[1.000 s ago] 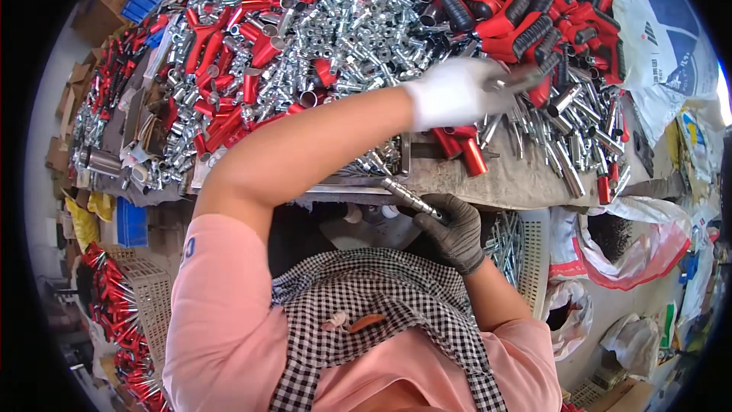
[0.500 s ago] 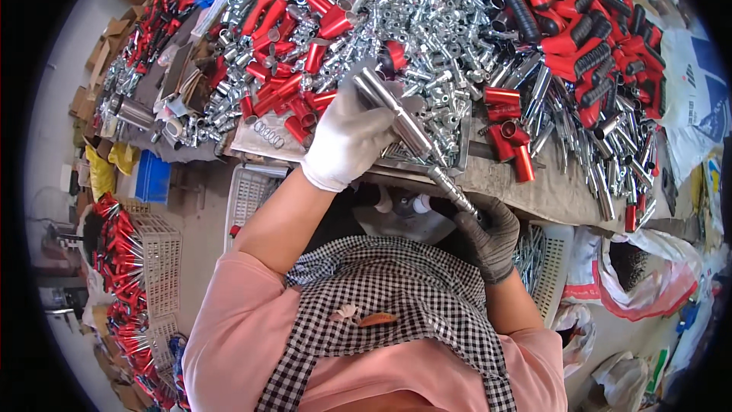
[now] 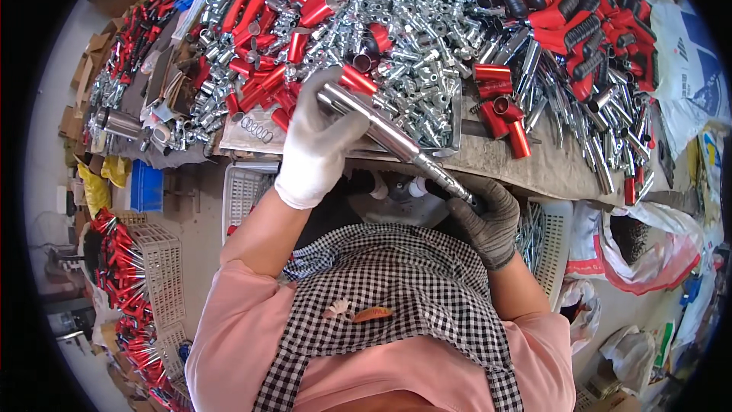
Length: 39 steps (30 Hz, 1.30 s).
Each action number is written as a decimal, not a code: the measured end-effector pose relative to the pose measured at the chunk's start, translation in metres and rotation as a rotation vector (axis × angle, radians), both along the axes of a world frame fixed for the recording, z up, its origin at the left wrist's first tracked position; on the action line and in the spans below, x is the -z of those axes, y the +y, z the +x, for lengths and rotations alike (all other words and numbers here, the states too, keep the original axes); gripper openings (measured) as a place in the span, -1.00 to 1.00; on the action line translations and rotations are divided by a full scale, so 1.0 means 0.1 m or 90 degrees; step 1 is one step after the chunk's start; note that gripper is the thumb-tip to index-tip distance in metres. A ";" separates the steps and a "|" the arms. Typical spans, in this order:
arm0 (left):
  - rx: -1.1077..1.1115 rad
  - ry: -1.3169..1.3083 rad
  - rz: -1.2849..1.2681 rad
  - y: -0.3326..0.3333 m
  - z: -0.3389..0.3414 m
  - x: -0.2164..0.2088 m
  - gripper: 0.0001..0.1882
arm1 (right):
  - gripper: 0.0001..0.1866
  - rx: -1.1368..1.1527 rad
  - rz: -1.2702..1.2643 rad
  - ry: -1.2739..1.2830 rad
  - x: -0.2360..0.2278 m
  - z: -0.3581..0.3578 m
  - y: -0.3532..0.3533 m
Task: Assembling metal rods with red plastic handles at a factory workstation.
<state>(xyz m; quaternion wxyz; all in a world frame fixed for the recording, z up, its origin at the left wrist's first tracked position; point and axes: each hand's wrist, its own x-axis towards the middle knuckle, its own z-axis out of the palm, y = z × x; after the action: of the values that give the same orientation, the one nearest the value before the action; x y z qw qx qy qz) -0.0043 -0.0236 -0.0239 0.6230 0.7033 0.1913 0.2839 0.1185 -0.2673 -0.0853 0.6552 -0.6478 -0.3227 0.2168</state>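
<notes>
My left hand [image 3: 316, 141], in a white glove, is closed around the upper part of a shiny chrome tube [image 3: 393, 137]. The tube slants down to the right across the table's near edge. From its lower end runs a narrower ribbed metal shaft [image 3: 444, 177], in line with it. My right hand [image 3: 488, 223], in a dark grey glove, grips the shaft's far end; its fingers hide that tip. Just beyond the tube lies a heap of small silver metal fittings [image 3: 419, 53], with red sleeves [image 3: 263, 88] mixed in near my left hand.
Red and black handles [image 3: 568, 23] are piled at the back right, above loose chrome tubes and rods [image 3: 602, 137]. A coil spring [image 3: 257, 129] lies left on the table. Plastic baskets [image 3: 158, 267] stand at the left; another basket [image 3: 555, 248] holds rods below the table at right.
My left hand and the tube have shifted left, and the tube lies at a flatter slant. My right hand stays on the shaft's end. The whole view has shifted slightly.
</notes>
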 end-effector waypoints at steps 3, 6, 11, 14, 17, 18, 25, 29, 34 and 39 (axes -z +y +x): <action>0.019 -0.064 -0.175 -0.12 -0.04 0.18 -0.75 | -0.66 -0.004 -0.017 -0.046 -0.06 0.00 0.06; 0.028 -0.026 -0.331 -0.26 -0.06 -0.03 -0.91 | -0.66 -0.011 -0.035 -0.178 -0.13 0.02 0.08; 0.381 0.245 -0.104 0.03 -0.21 -0.13 -0.79 | -0.65 -0.118 -0.102 -0.292 -0.20 0.04 0.02; 0.394 0.309 -0.076 0.00 -0.28 -0.21 -0.79 | -0.42 -0.118 -0.046 -0.298 -0.13 -0.10 0.13; 0.264 0.280 -0.021 -0.30 -0.39 -0.04 -0.79 | -0.08 -0.141 -0.236 -0.230 -0.15 -0.18 0.25; 0.276 0.273 -0.008 -0.31 -0.43 -0.02 -0.77 | -0.04 -0.198 -0.145 -0.212 -0.10 -0.18 0.28; 0.302 0.241 0.072 -0.37 -0.45 0.23 -0.81 | -0.33 -0.312 -0.162 -0.199 -0.04 -0.16 0.36; 0.299 0.199 0.289 -0.13 -0.30 0.21 -0.83 | -0.49 -0.296 -0.160 -0.178 -0.04 -0.15 0.40; 0.177 0.410 0.723 0.52 -0.02 0.11 -0.82 | -0.61 -0.184 -0.220 -0.169 -0.02 0.00 0.32; 0.262 0.474 0.819 0.63 0.12 0.15 -0.86 | -0.57 -0.171 -0.267 -0.227 -0.19 0.02 0.33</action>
<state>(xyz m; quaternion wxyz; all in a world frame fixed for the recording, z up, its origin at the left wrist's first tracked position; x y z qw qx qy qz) 0.0077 0.0398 -0.0390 0.0259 0.9976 0.0511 -0.0378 0.1202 -0.2338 -0.0664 0.4060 -0.7481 -0.4636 0.2462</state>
